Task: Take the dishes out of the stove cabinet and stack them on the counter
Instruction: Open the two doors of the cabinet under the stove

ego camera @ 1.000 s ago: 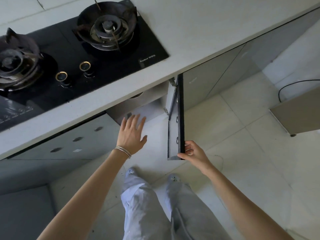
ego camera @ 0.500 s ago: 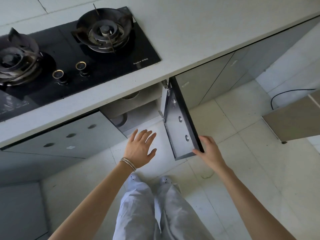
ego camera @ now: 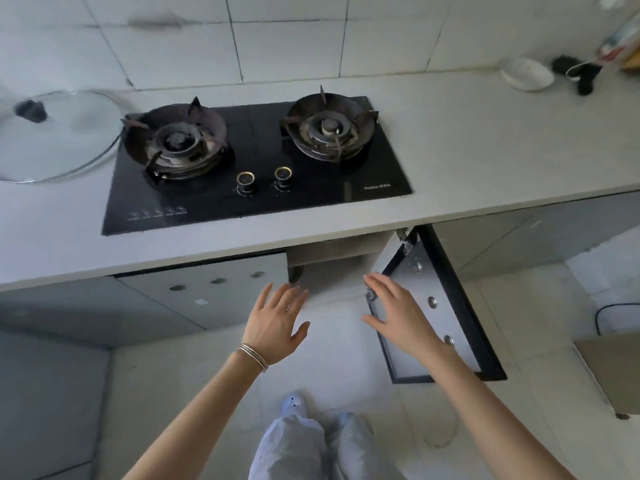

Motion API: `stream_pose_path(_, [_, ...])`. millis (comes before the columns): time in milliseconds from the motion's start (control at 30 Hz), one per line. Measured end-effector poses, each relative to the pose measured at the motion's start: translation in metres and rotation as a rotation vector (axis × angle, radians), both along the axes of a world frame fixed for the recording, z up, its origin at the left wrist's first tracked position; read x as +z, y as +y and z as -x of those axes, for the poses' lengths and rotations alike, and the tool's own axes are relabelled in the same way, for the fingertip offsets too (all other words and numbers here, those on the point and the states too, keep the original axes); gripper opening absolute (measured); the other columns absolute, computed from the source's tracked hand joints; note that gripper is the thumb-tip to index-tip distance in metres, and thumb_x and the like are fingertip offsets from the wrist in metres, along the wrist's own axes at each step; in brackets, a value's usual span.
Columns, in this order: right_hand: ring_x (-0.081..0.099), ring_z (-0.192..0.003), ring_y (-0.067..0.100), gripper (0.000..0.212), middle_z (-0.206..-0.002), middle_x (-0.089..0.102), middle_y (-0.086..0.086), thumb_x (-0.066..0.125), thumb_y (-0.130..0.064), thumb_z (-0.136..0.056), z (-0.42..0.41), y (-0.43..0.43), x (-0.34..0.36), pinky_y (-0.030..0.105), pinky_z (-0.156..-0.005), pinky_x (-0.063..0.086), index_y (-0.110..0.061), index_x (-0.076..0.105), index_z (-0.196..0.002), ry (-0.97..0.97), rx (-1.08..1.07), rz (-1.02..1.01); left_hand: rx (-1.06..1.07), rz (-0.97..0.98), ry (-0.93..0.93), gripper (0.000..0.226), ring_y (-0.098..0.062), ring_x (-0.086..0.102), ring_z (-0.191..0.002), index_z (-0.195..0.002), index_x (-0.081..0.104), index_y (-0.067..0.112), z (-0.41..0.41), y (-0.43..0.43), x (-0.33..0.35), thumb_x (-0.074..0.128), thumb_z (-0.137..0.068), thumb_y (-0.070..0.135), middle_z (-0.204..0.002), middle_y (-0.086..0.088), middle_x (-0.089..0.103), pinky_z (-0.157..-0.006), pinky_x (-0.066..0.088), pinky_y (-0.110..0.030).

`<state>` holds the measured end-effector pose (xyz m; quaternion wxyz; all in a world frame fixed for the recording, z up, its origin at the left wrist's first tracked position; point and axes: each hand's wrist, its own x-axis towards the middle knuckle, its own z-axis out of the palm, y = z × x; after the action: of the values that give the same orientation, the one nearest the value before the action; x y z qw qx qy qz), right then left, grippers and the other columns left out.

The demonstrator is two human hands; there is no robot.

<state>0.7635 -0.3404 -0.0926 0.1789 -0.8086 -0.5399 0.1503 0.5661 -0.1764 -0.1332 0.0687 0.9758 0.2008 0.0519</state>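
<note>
The stove cabinet (ego camera: 332,261) under the black two-burner gas stove (ego camera: 256,161) stands with its right door (ego camera: 436,306) swung wide. Its inside is mostly hidden below the counter edge, and no dishes show. My left hand (ego camera: 277,323), with thin bangles on the wrist, hovers with fingers spread in front of the opening. My right hand (ego camera: 401,317) is also spread, in front of the door's inner face, holding nothing. The grey counter (ego camera: 485,150) stretches to the right of the stove.
A glass pot lid (ego camera: 59,133) lies on the counter left of the stove. A white bowl-like dish (ego camera: 526,74) and a dark object with a cord (ego camera: 578,74) sit at the back right. The left cabinet door (ego camera: 207,292) is closed. A brown board (ego camera: 616,372) stands on the floor at right.
My right hand has let go of the door edge and moved left toward the opening. The door has swung wider. My view has tilted up, so the whole stove and wall show.
</note>
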Motion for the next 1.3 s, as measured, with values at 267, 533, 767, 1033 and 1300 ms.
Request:
stream_pose_path(267, [0.022, -0.140, 0.017, 0.073, -0.151, 0.030, 0.003, 0.065, -0.031, -0.085, 0.020, 0.110, 0.001, 0.039, -0.117, 0.012, -0.011, 0.028, -0.144, -0.254, 0.347, -0.018, 0.309, 0.047, -0.001, 0.057, -0.026, 0.057, -0.114, -0.122, 0.058, 0.015, 0.053, 0.051, 0.003, 0.038, -0.082, 0.049, -0.119, -0.003, 0.064, -0.103, 0.038, -0.048])
stream_pose_path(533, [0.014, -0.143, 0.017, 0.074, -0.155, 0.020, 0.004, 0.061, -0.033, -0.088, 0.003, 0.197, -0.016, 0.032, -0.114, -0.001, -0.013, 0.021, -0.146, -0.345, 0.575, 0.047, 0.694, 0.393, -0.146, 0.072, -0.024, 0.046, -0.123, -0.134, 0.044, 0.018, 0.043, 0.067, -0.016, 0.024, -0.078, 0.058, -0.134, -0.004, 0.052, -0.105, 0.033, -0.038])
stream_pose_path(767, [0.013, -0.143, 0.016, 0.076, -0.154, 0.022, 0.004, 0.062, -0.035, -0.086, -0.043, 0.257, -0.047, 0.035, -0.115, 0.004, -0.011, 0.021, -0.146, -0.419, 0.765, 0.133, 1.052, 0.719, -0.289, 0.057, -0.021, 0.042, -0.126, -0.139, 0.036, 0.018, -0.008, 0.079, -0.044, 0.048, -0.089, 0.042, -0.138, -0.005, 0.046, -0.104, 0.034, -0.036])
stream_pose_path(1033, [0.016, -0.139, 0.015, 0.083, -0.151, 0.030, 0.009, 0.069, -0.039, -0.078, -0.083, 0.282, -0.078, 0.038, -0.115, 0.006, -0.005, 0.028, -0.143, -0.516, 0.981, 0.093, 1.400, 1.087, -0.770, 0.061, -0.020, 0.051, -0.117, -0.138, 0.038, 0.013, -0.064, 0.098, -0.064, 0.061, -0.085, 0.029, -0.132, -0.008, 0.051, -0.100, 0.040, -0.033])
stream_pose_path(1300, [0.020, -0.140, 0.018, 0.082, -0.151, 0.029, 0.011, 0.068, -0.036, -0.077, -0.094, 0.285, -0.091, 0.041, -0.114, 0.014, -0.004, 0.030, -0.142, -0.407, 1.023, -0.002, 1.421, 1.200, -0.993, 0.077, -0.024, 0.054, -0.110, -0.140, 0.030, 0.009, -0.084, 0.108, -0.079, 0.071, -0.075, 0.007, -0.131, -0.011, 0.048, -0.087, 0.046, -0.028])
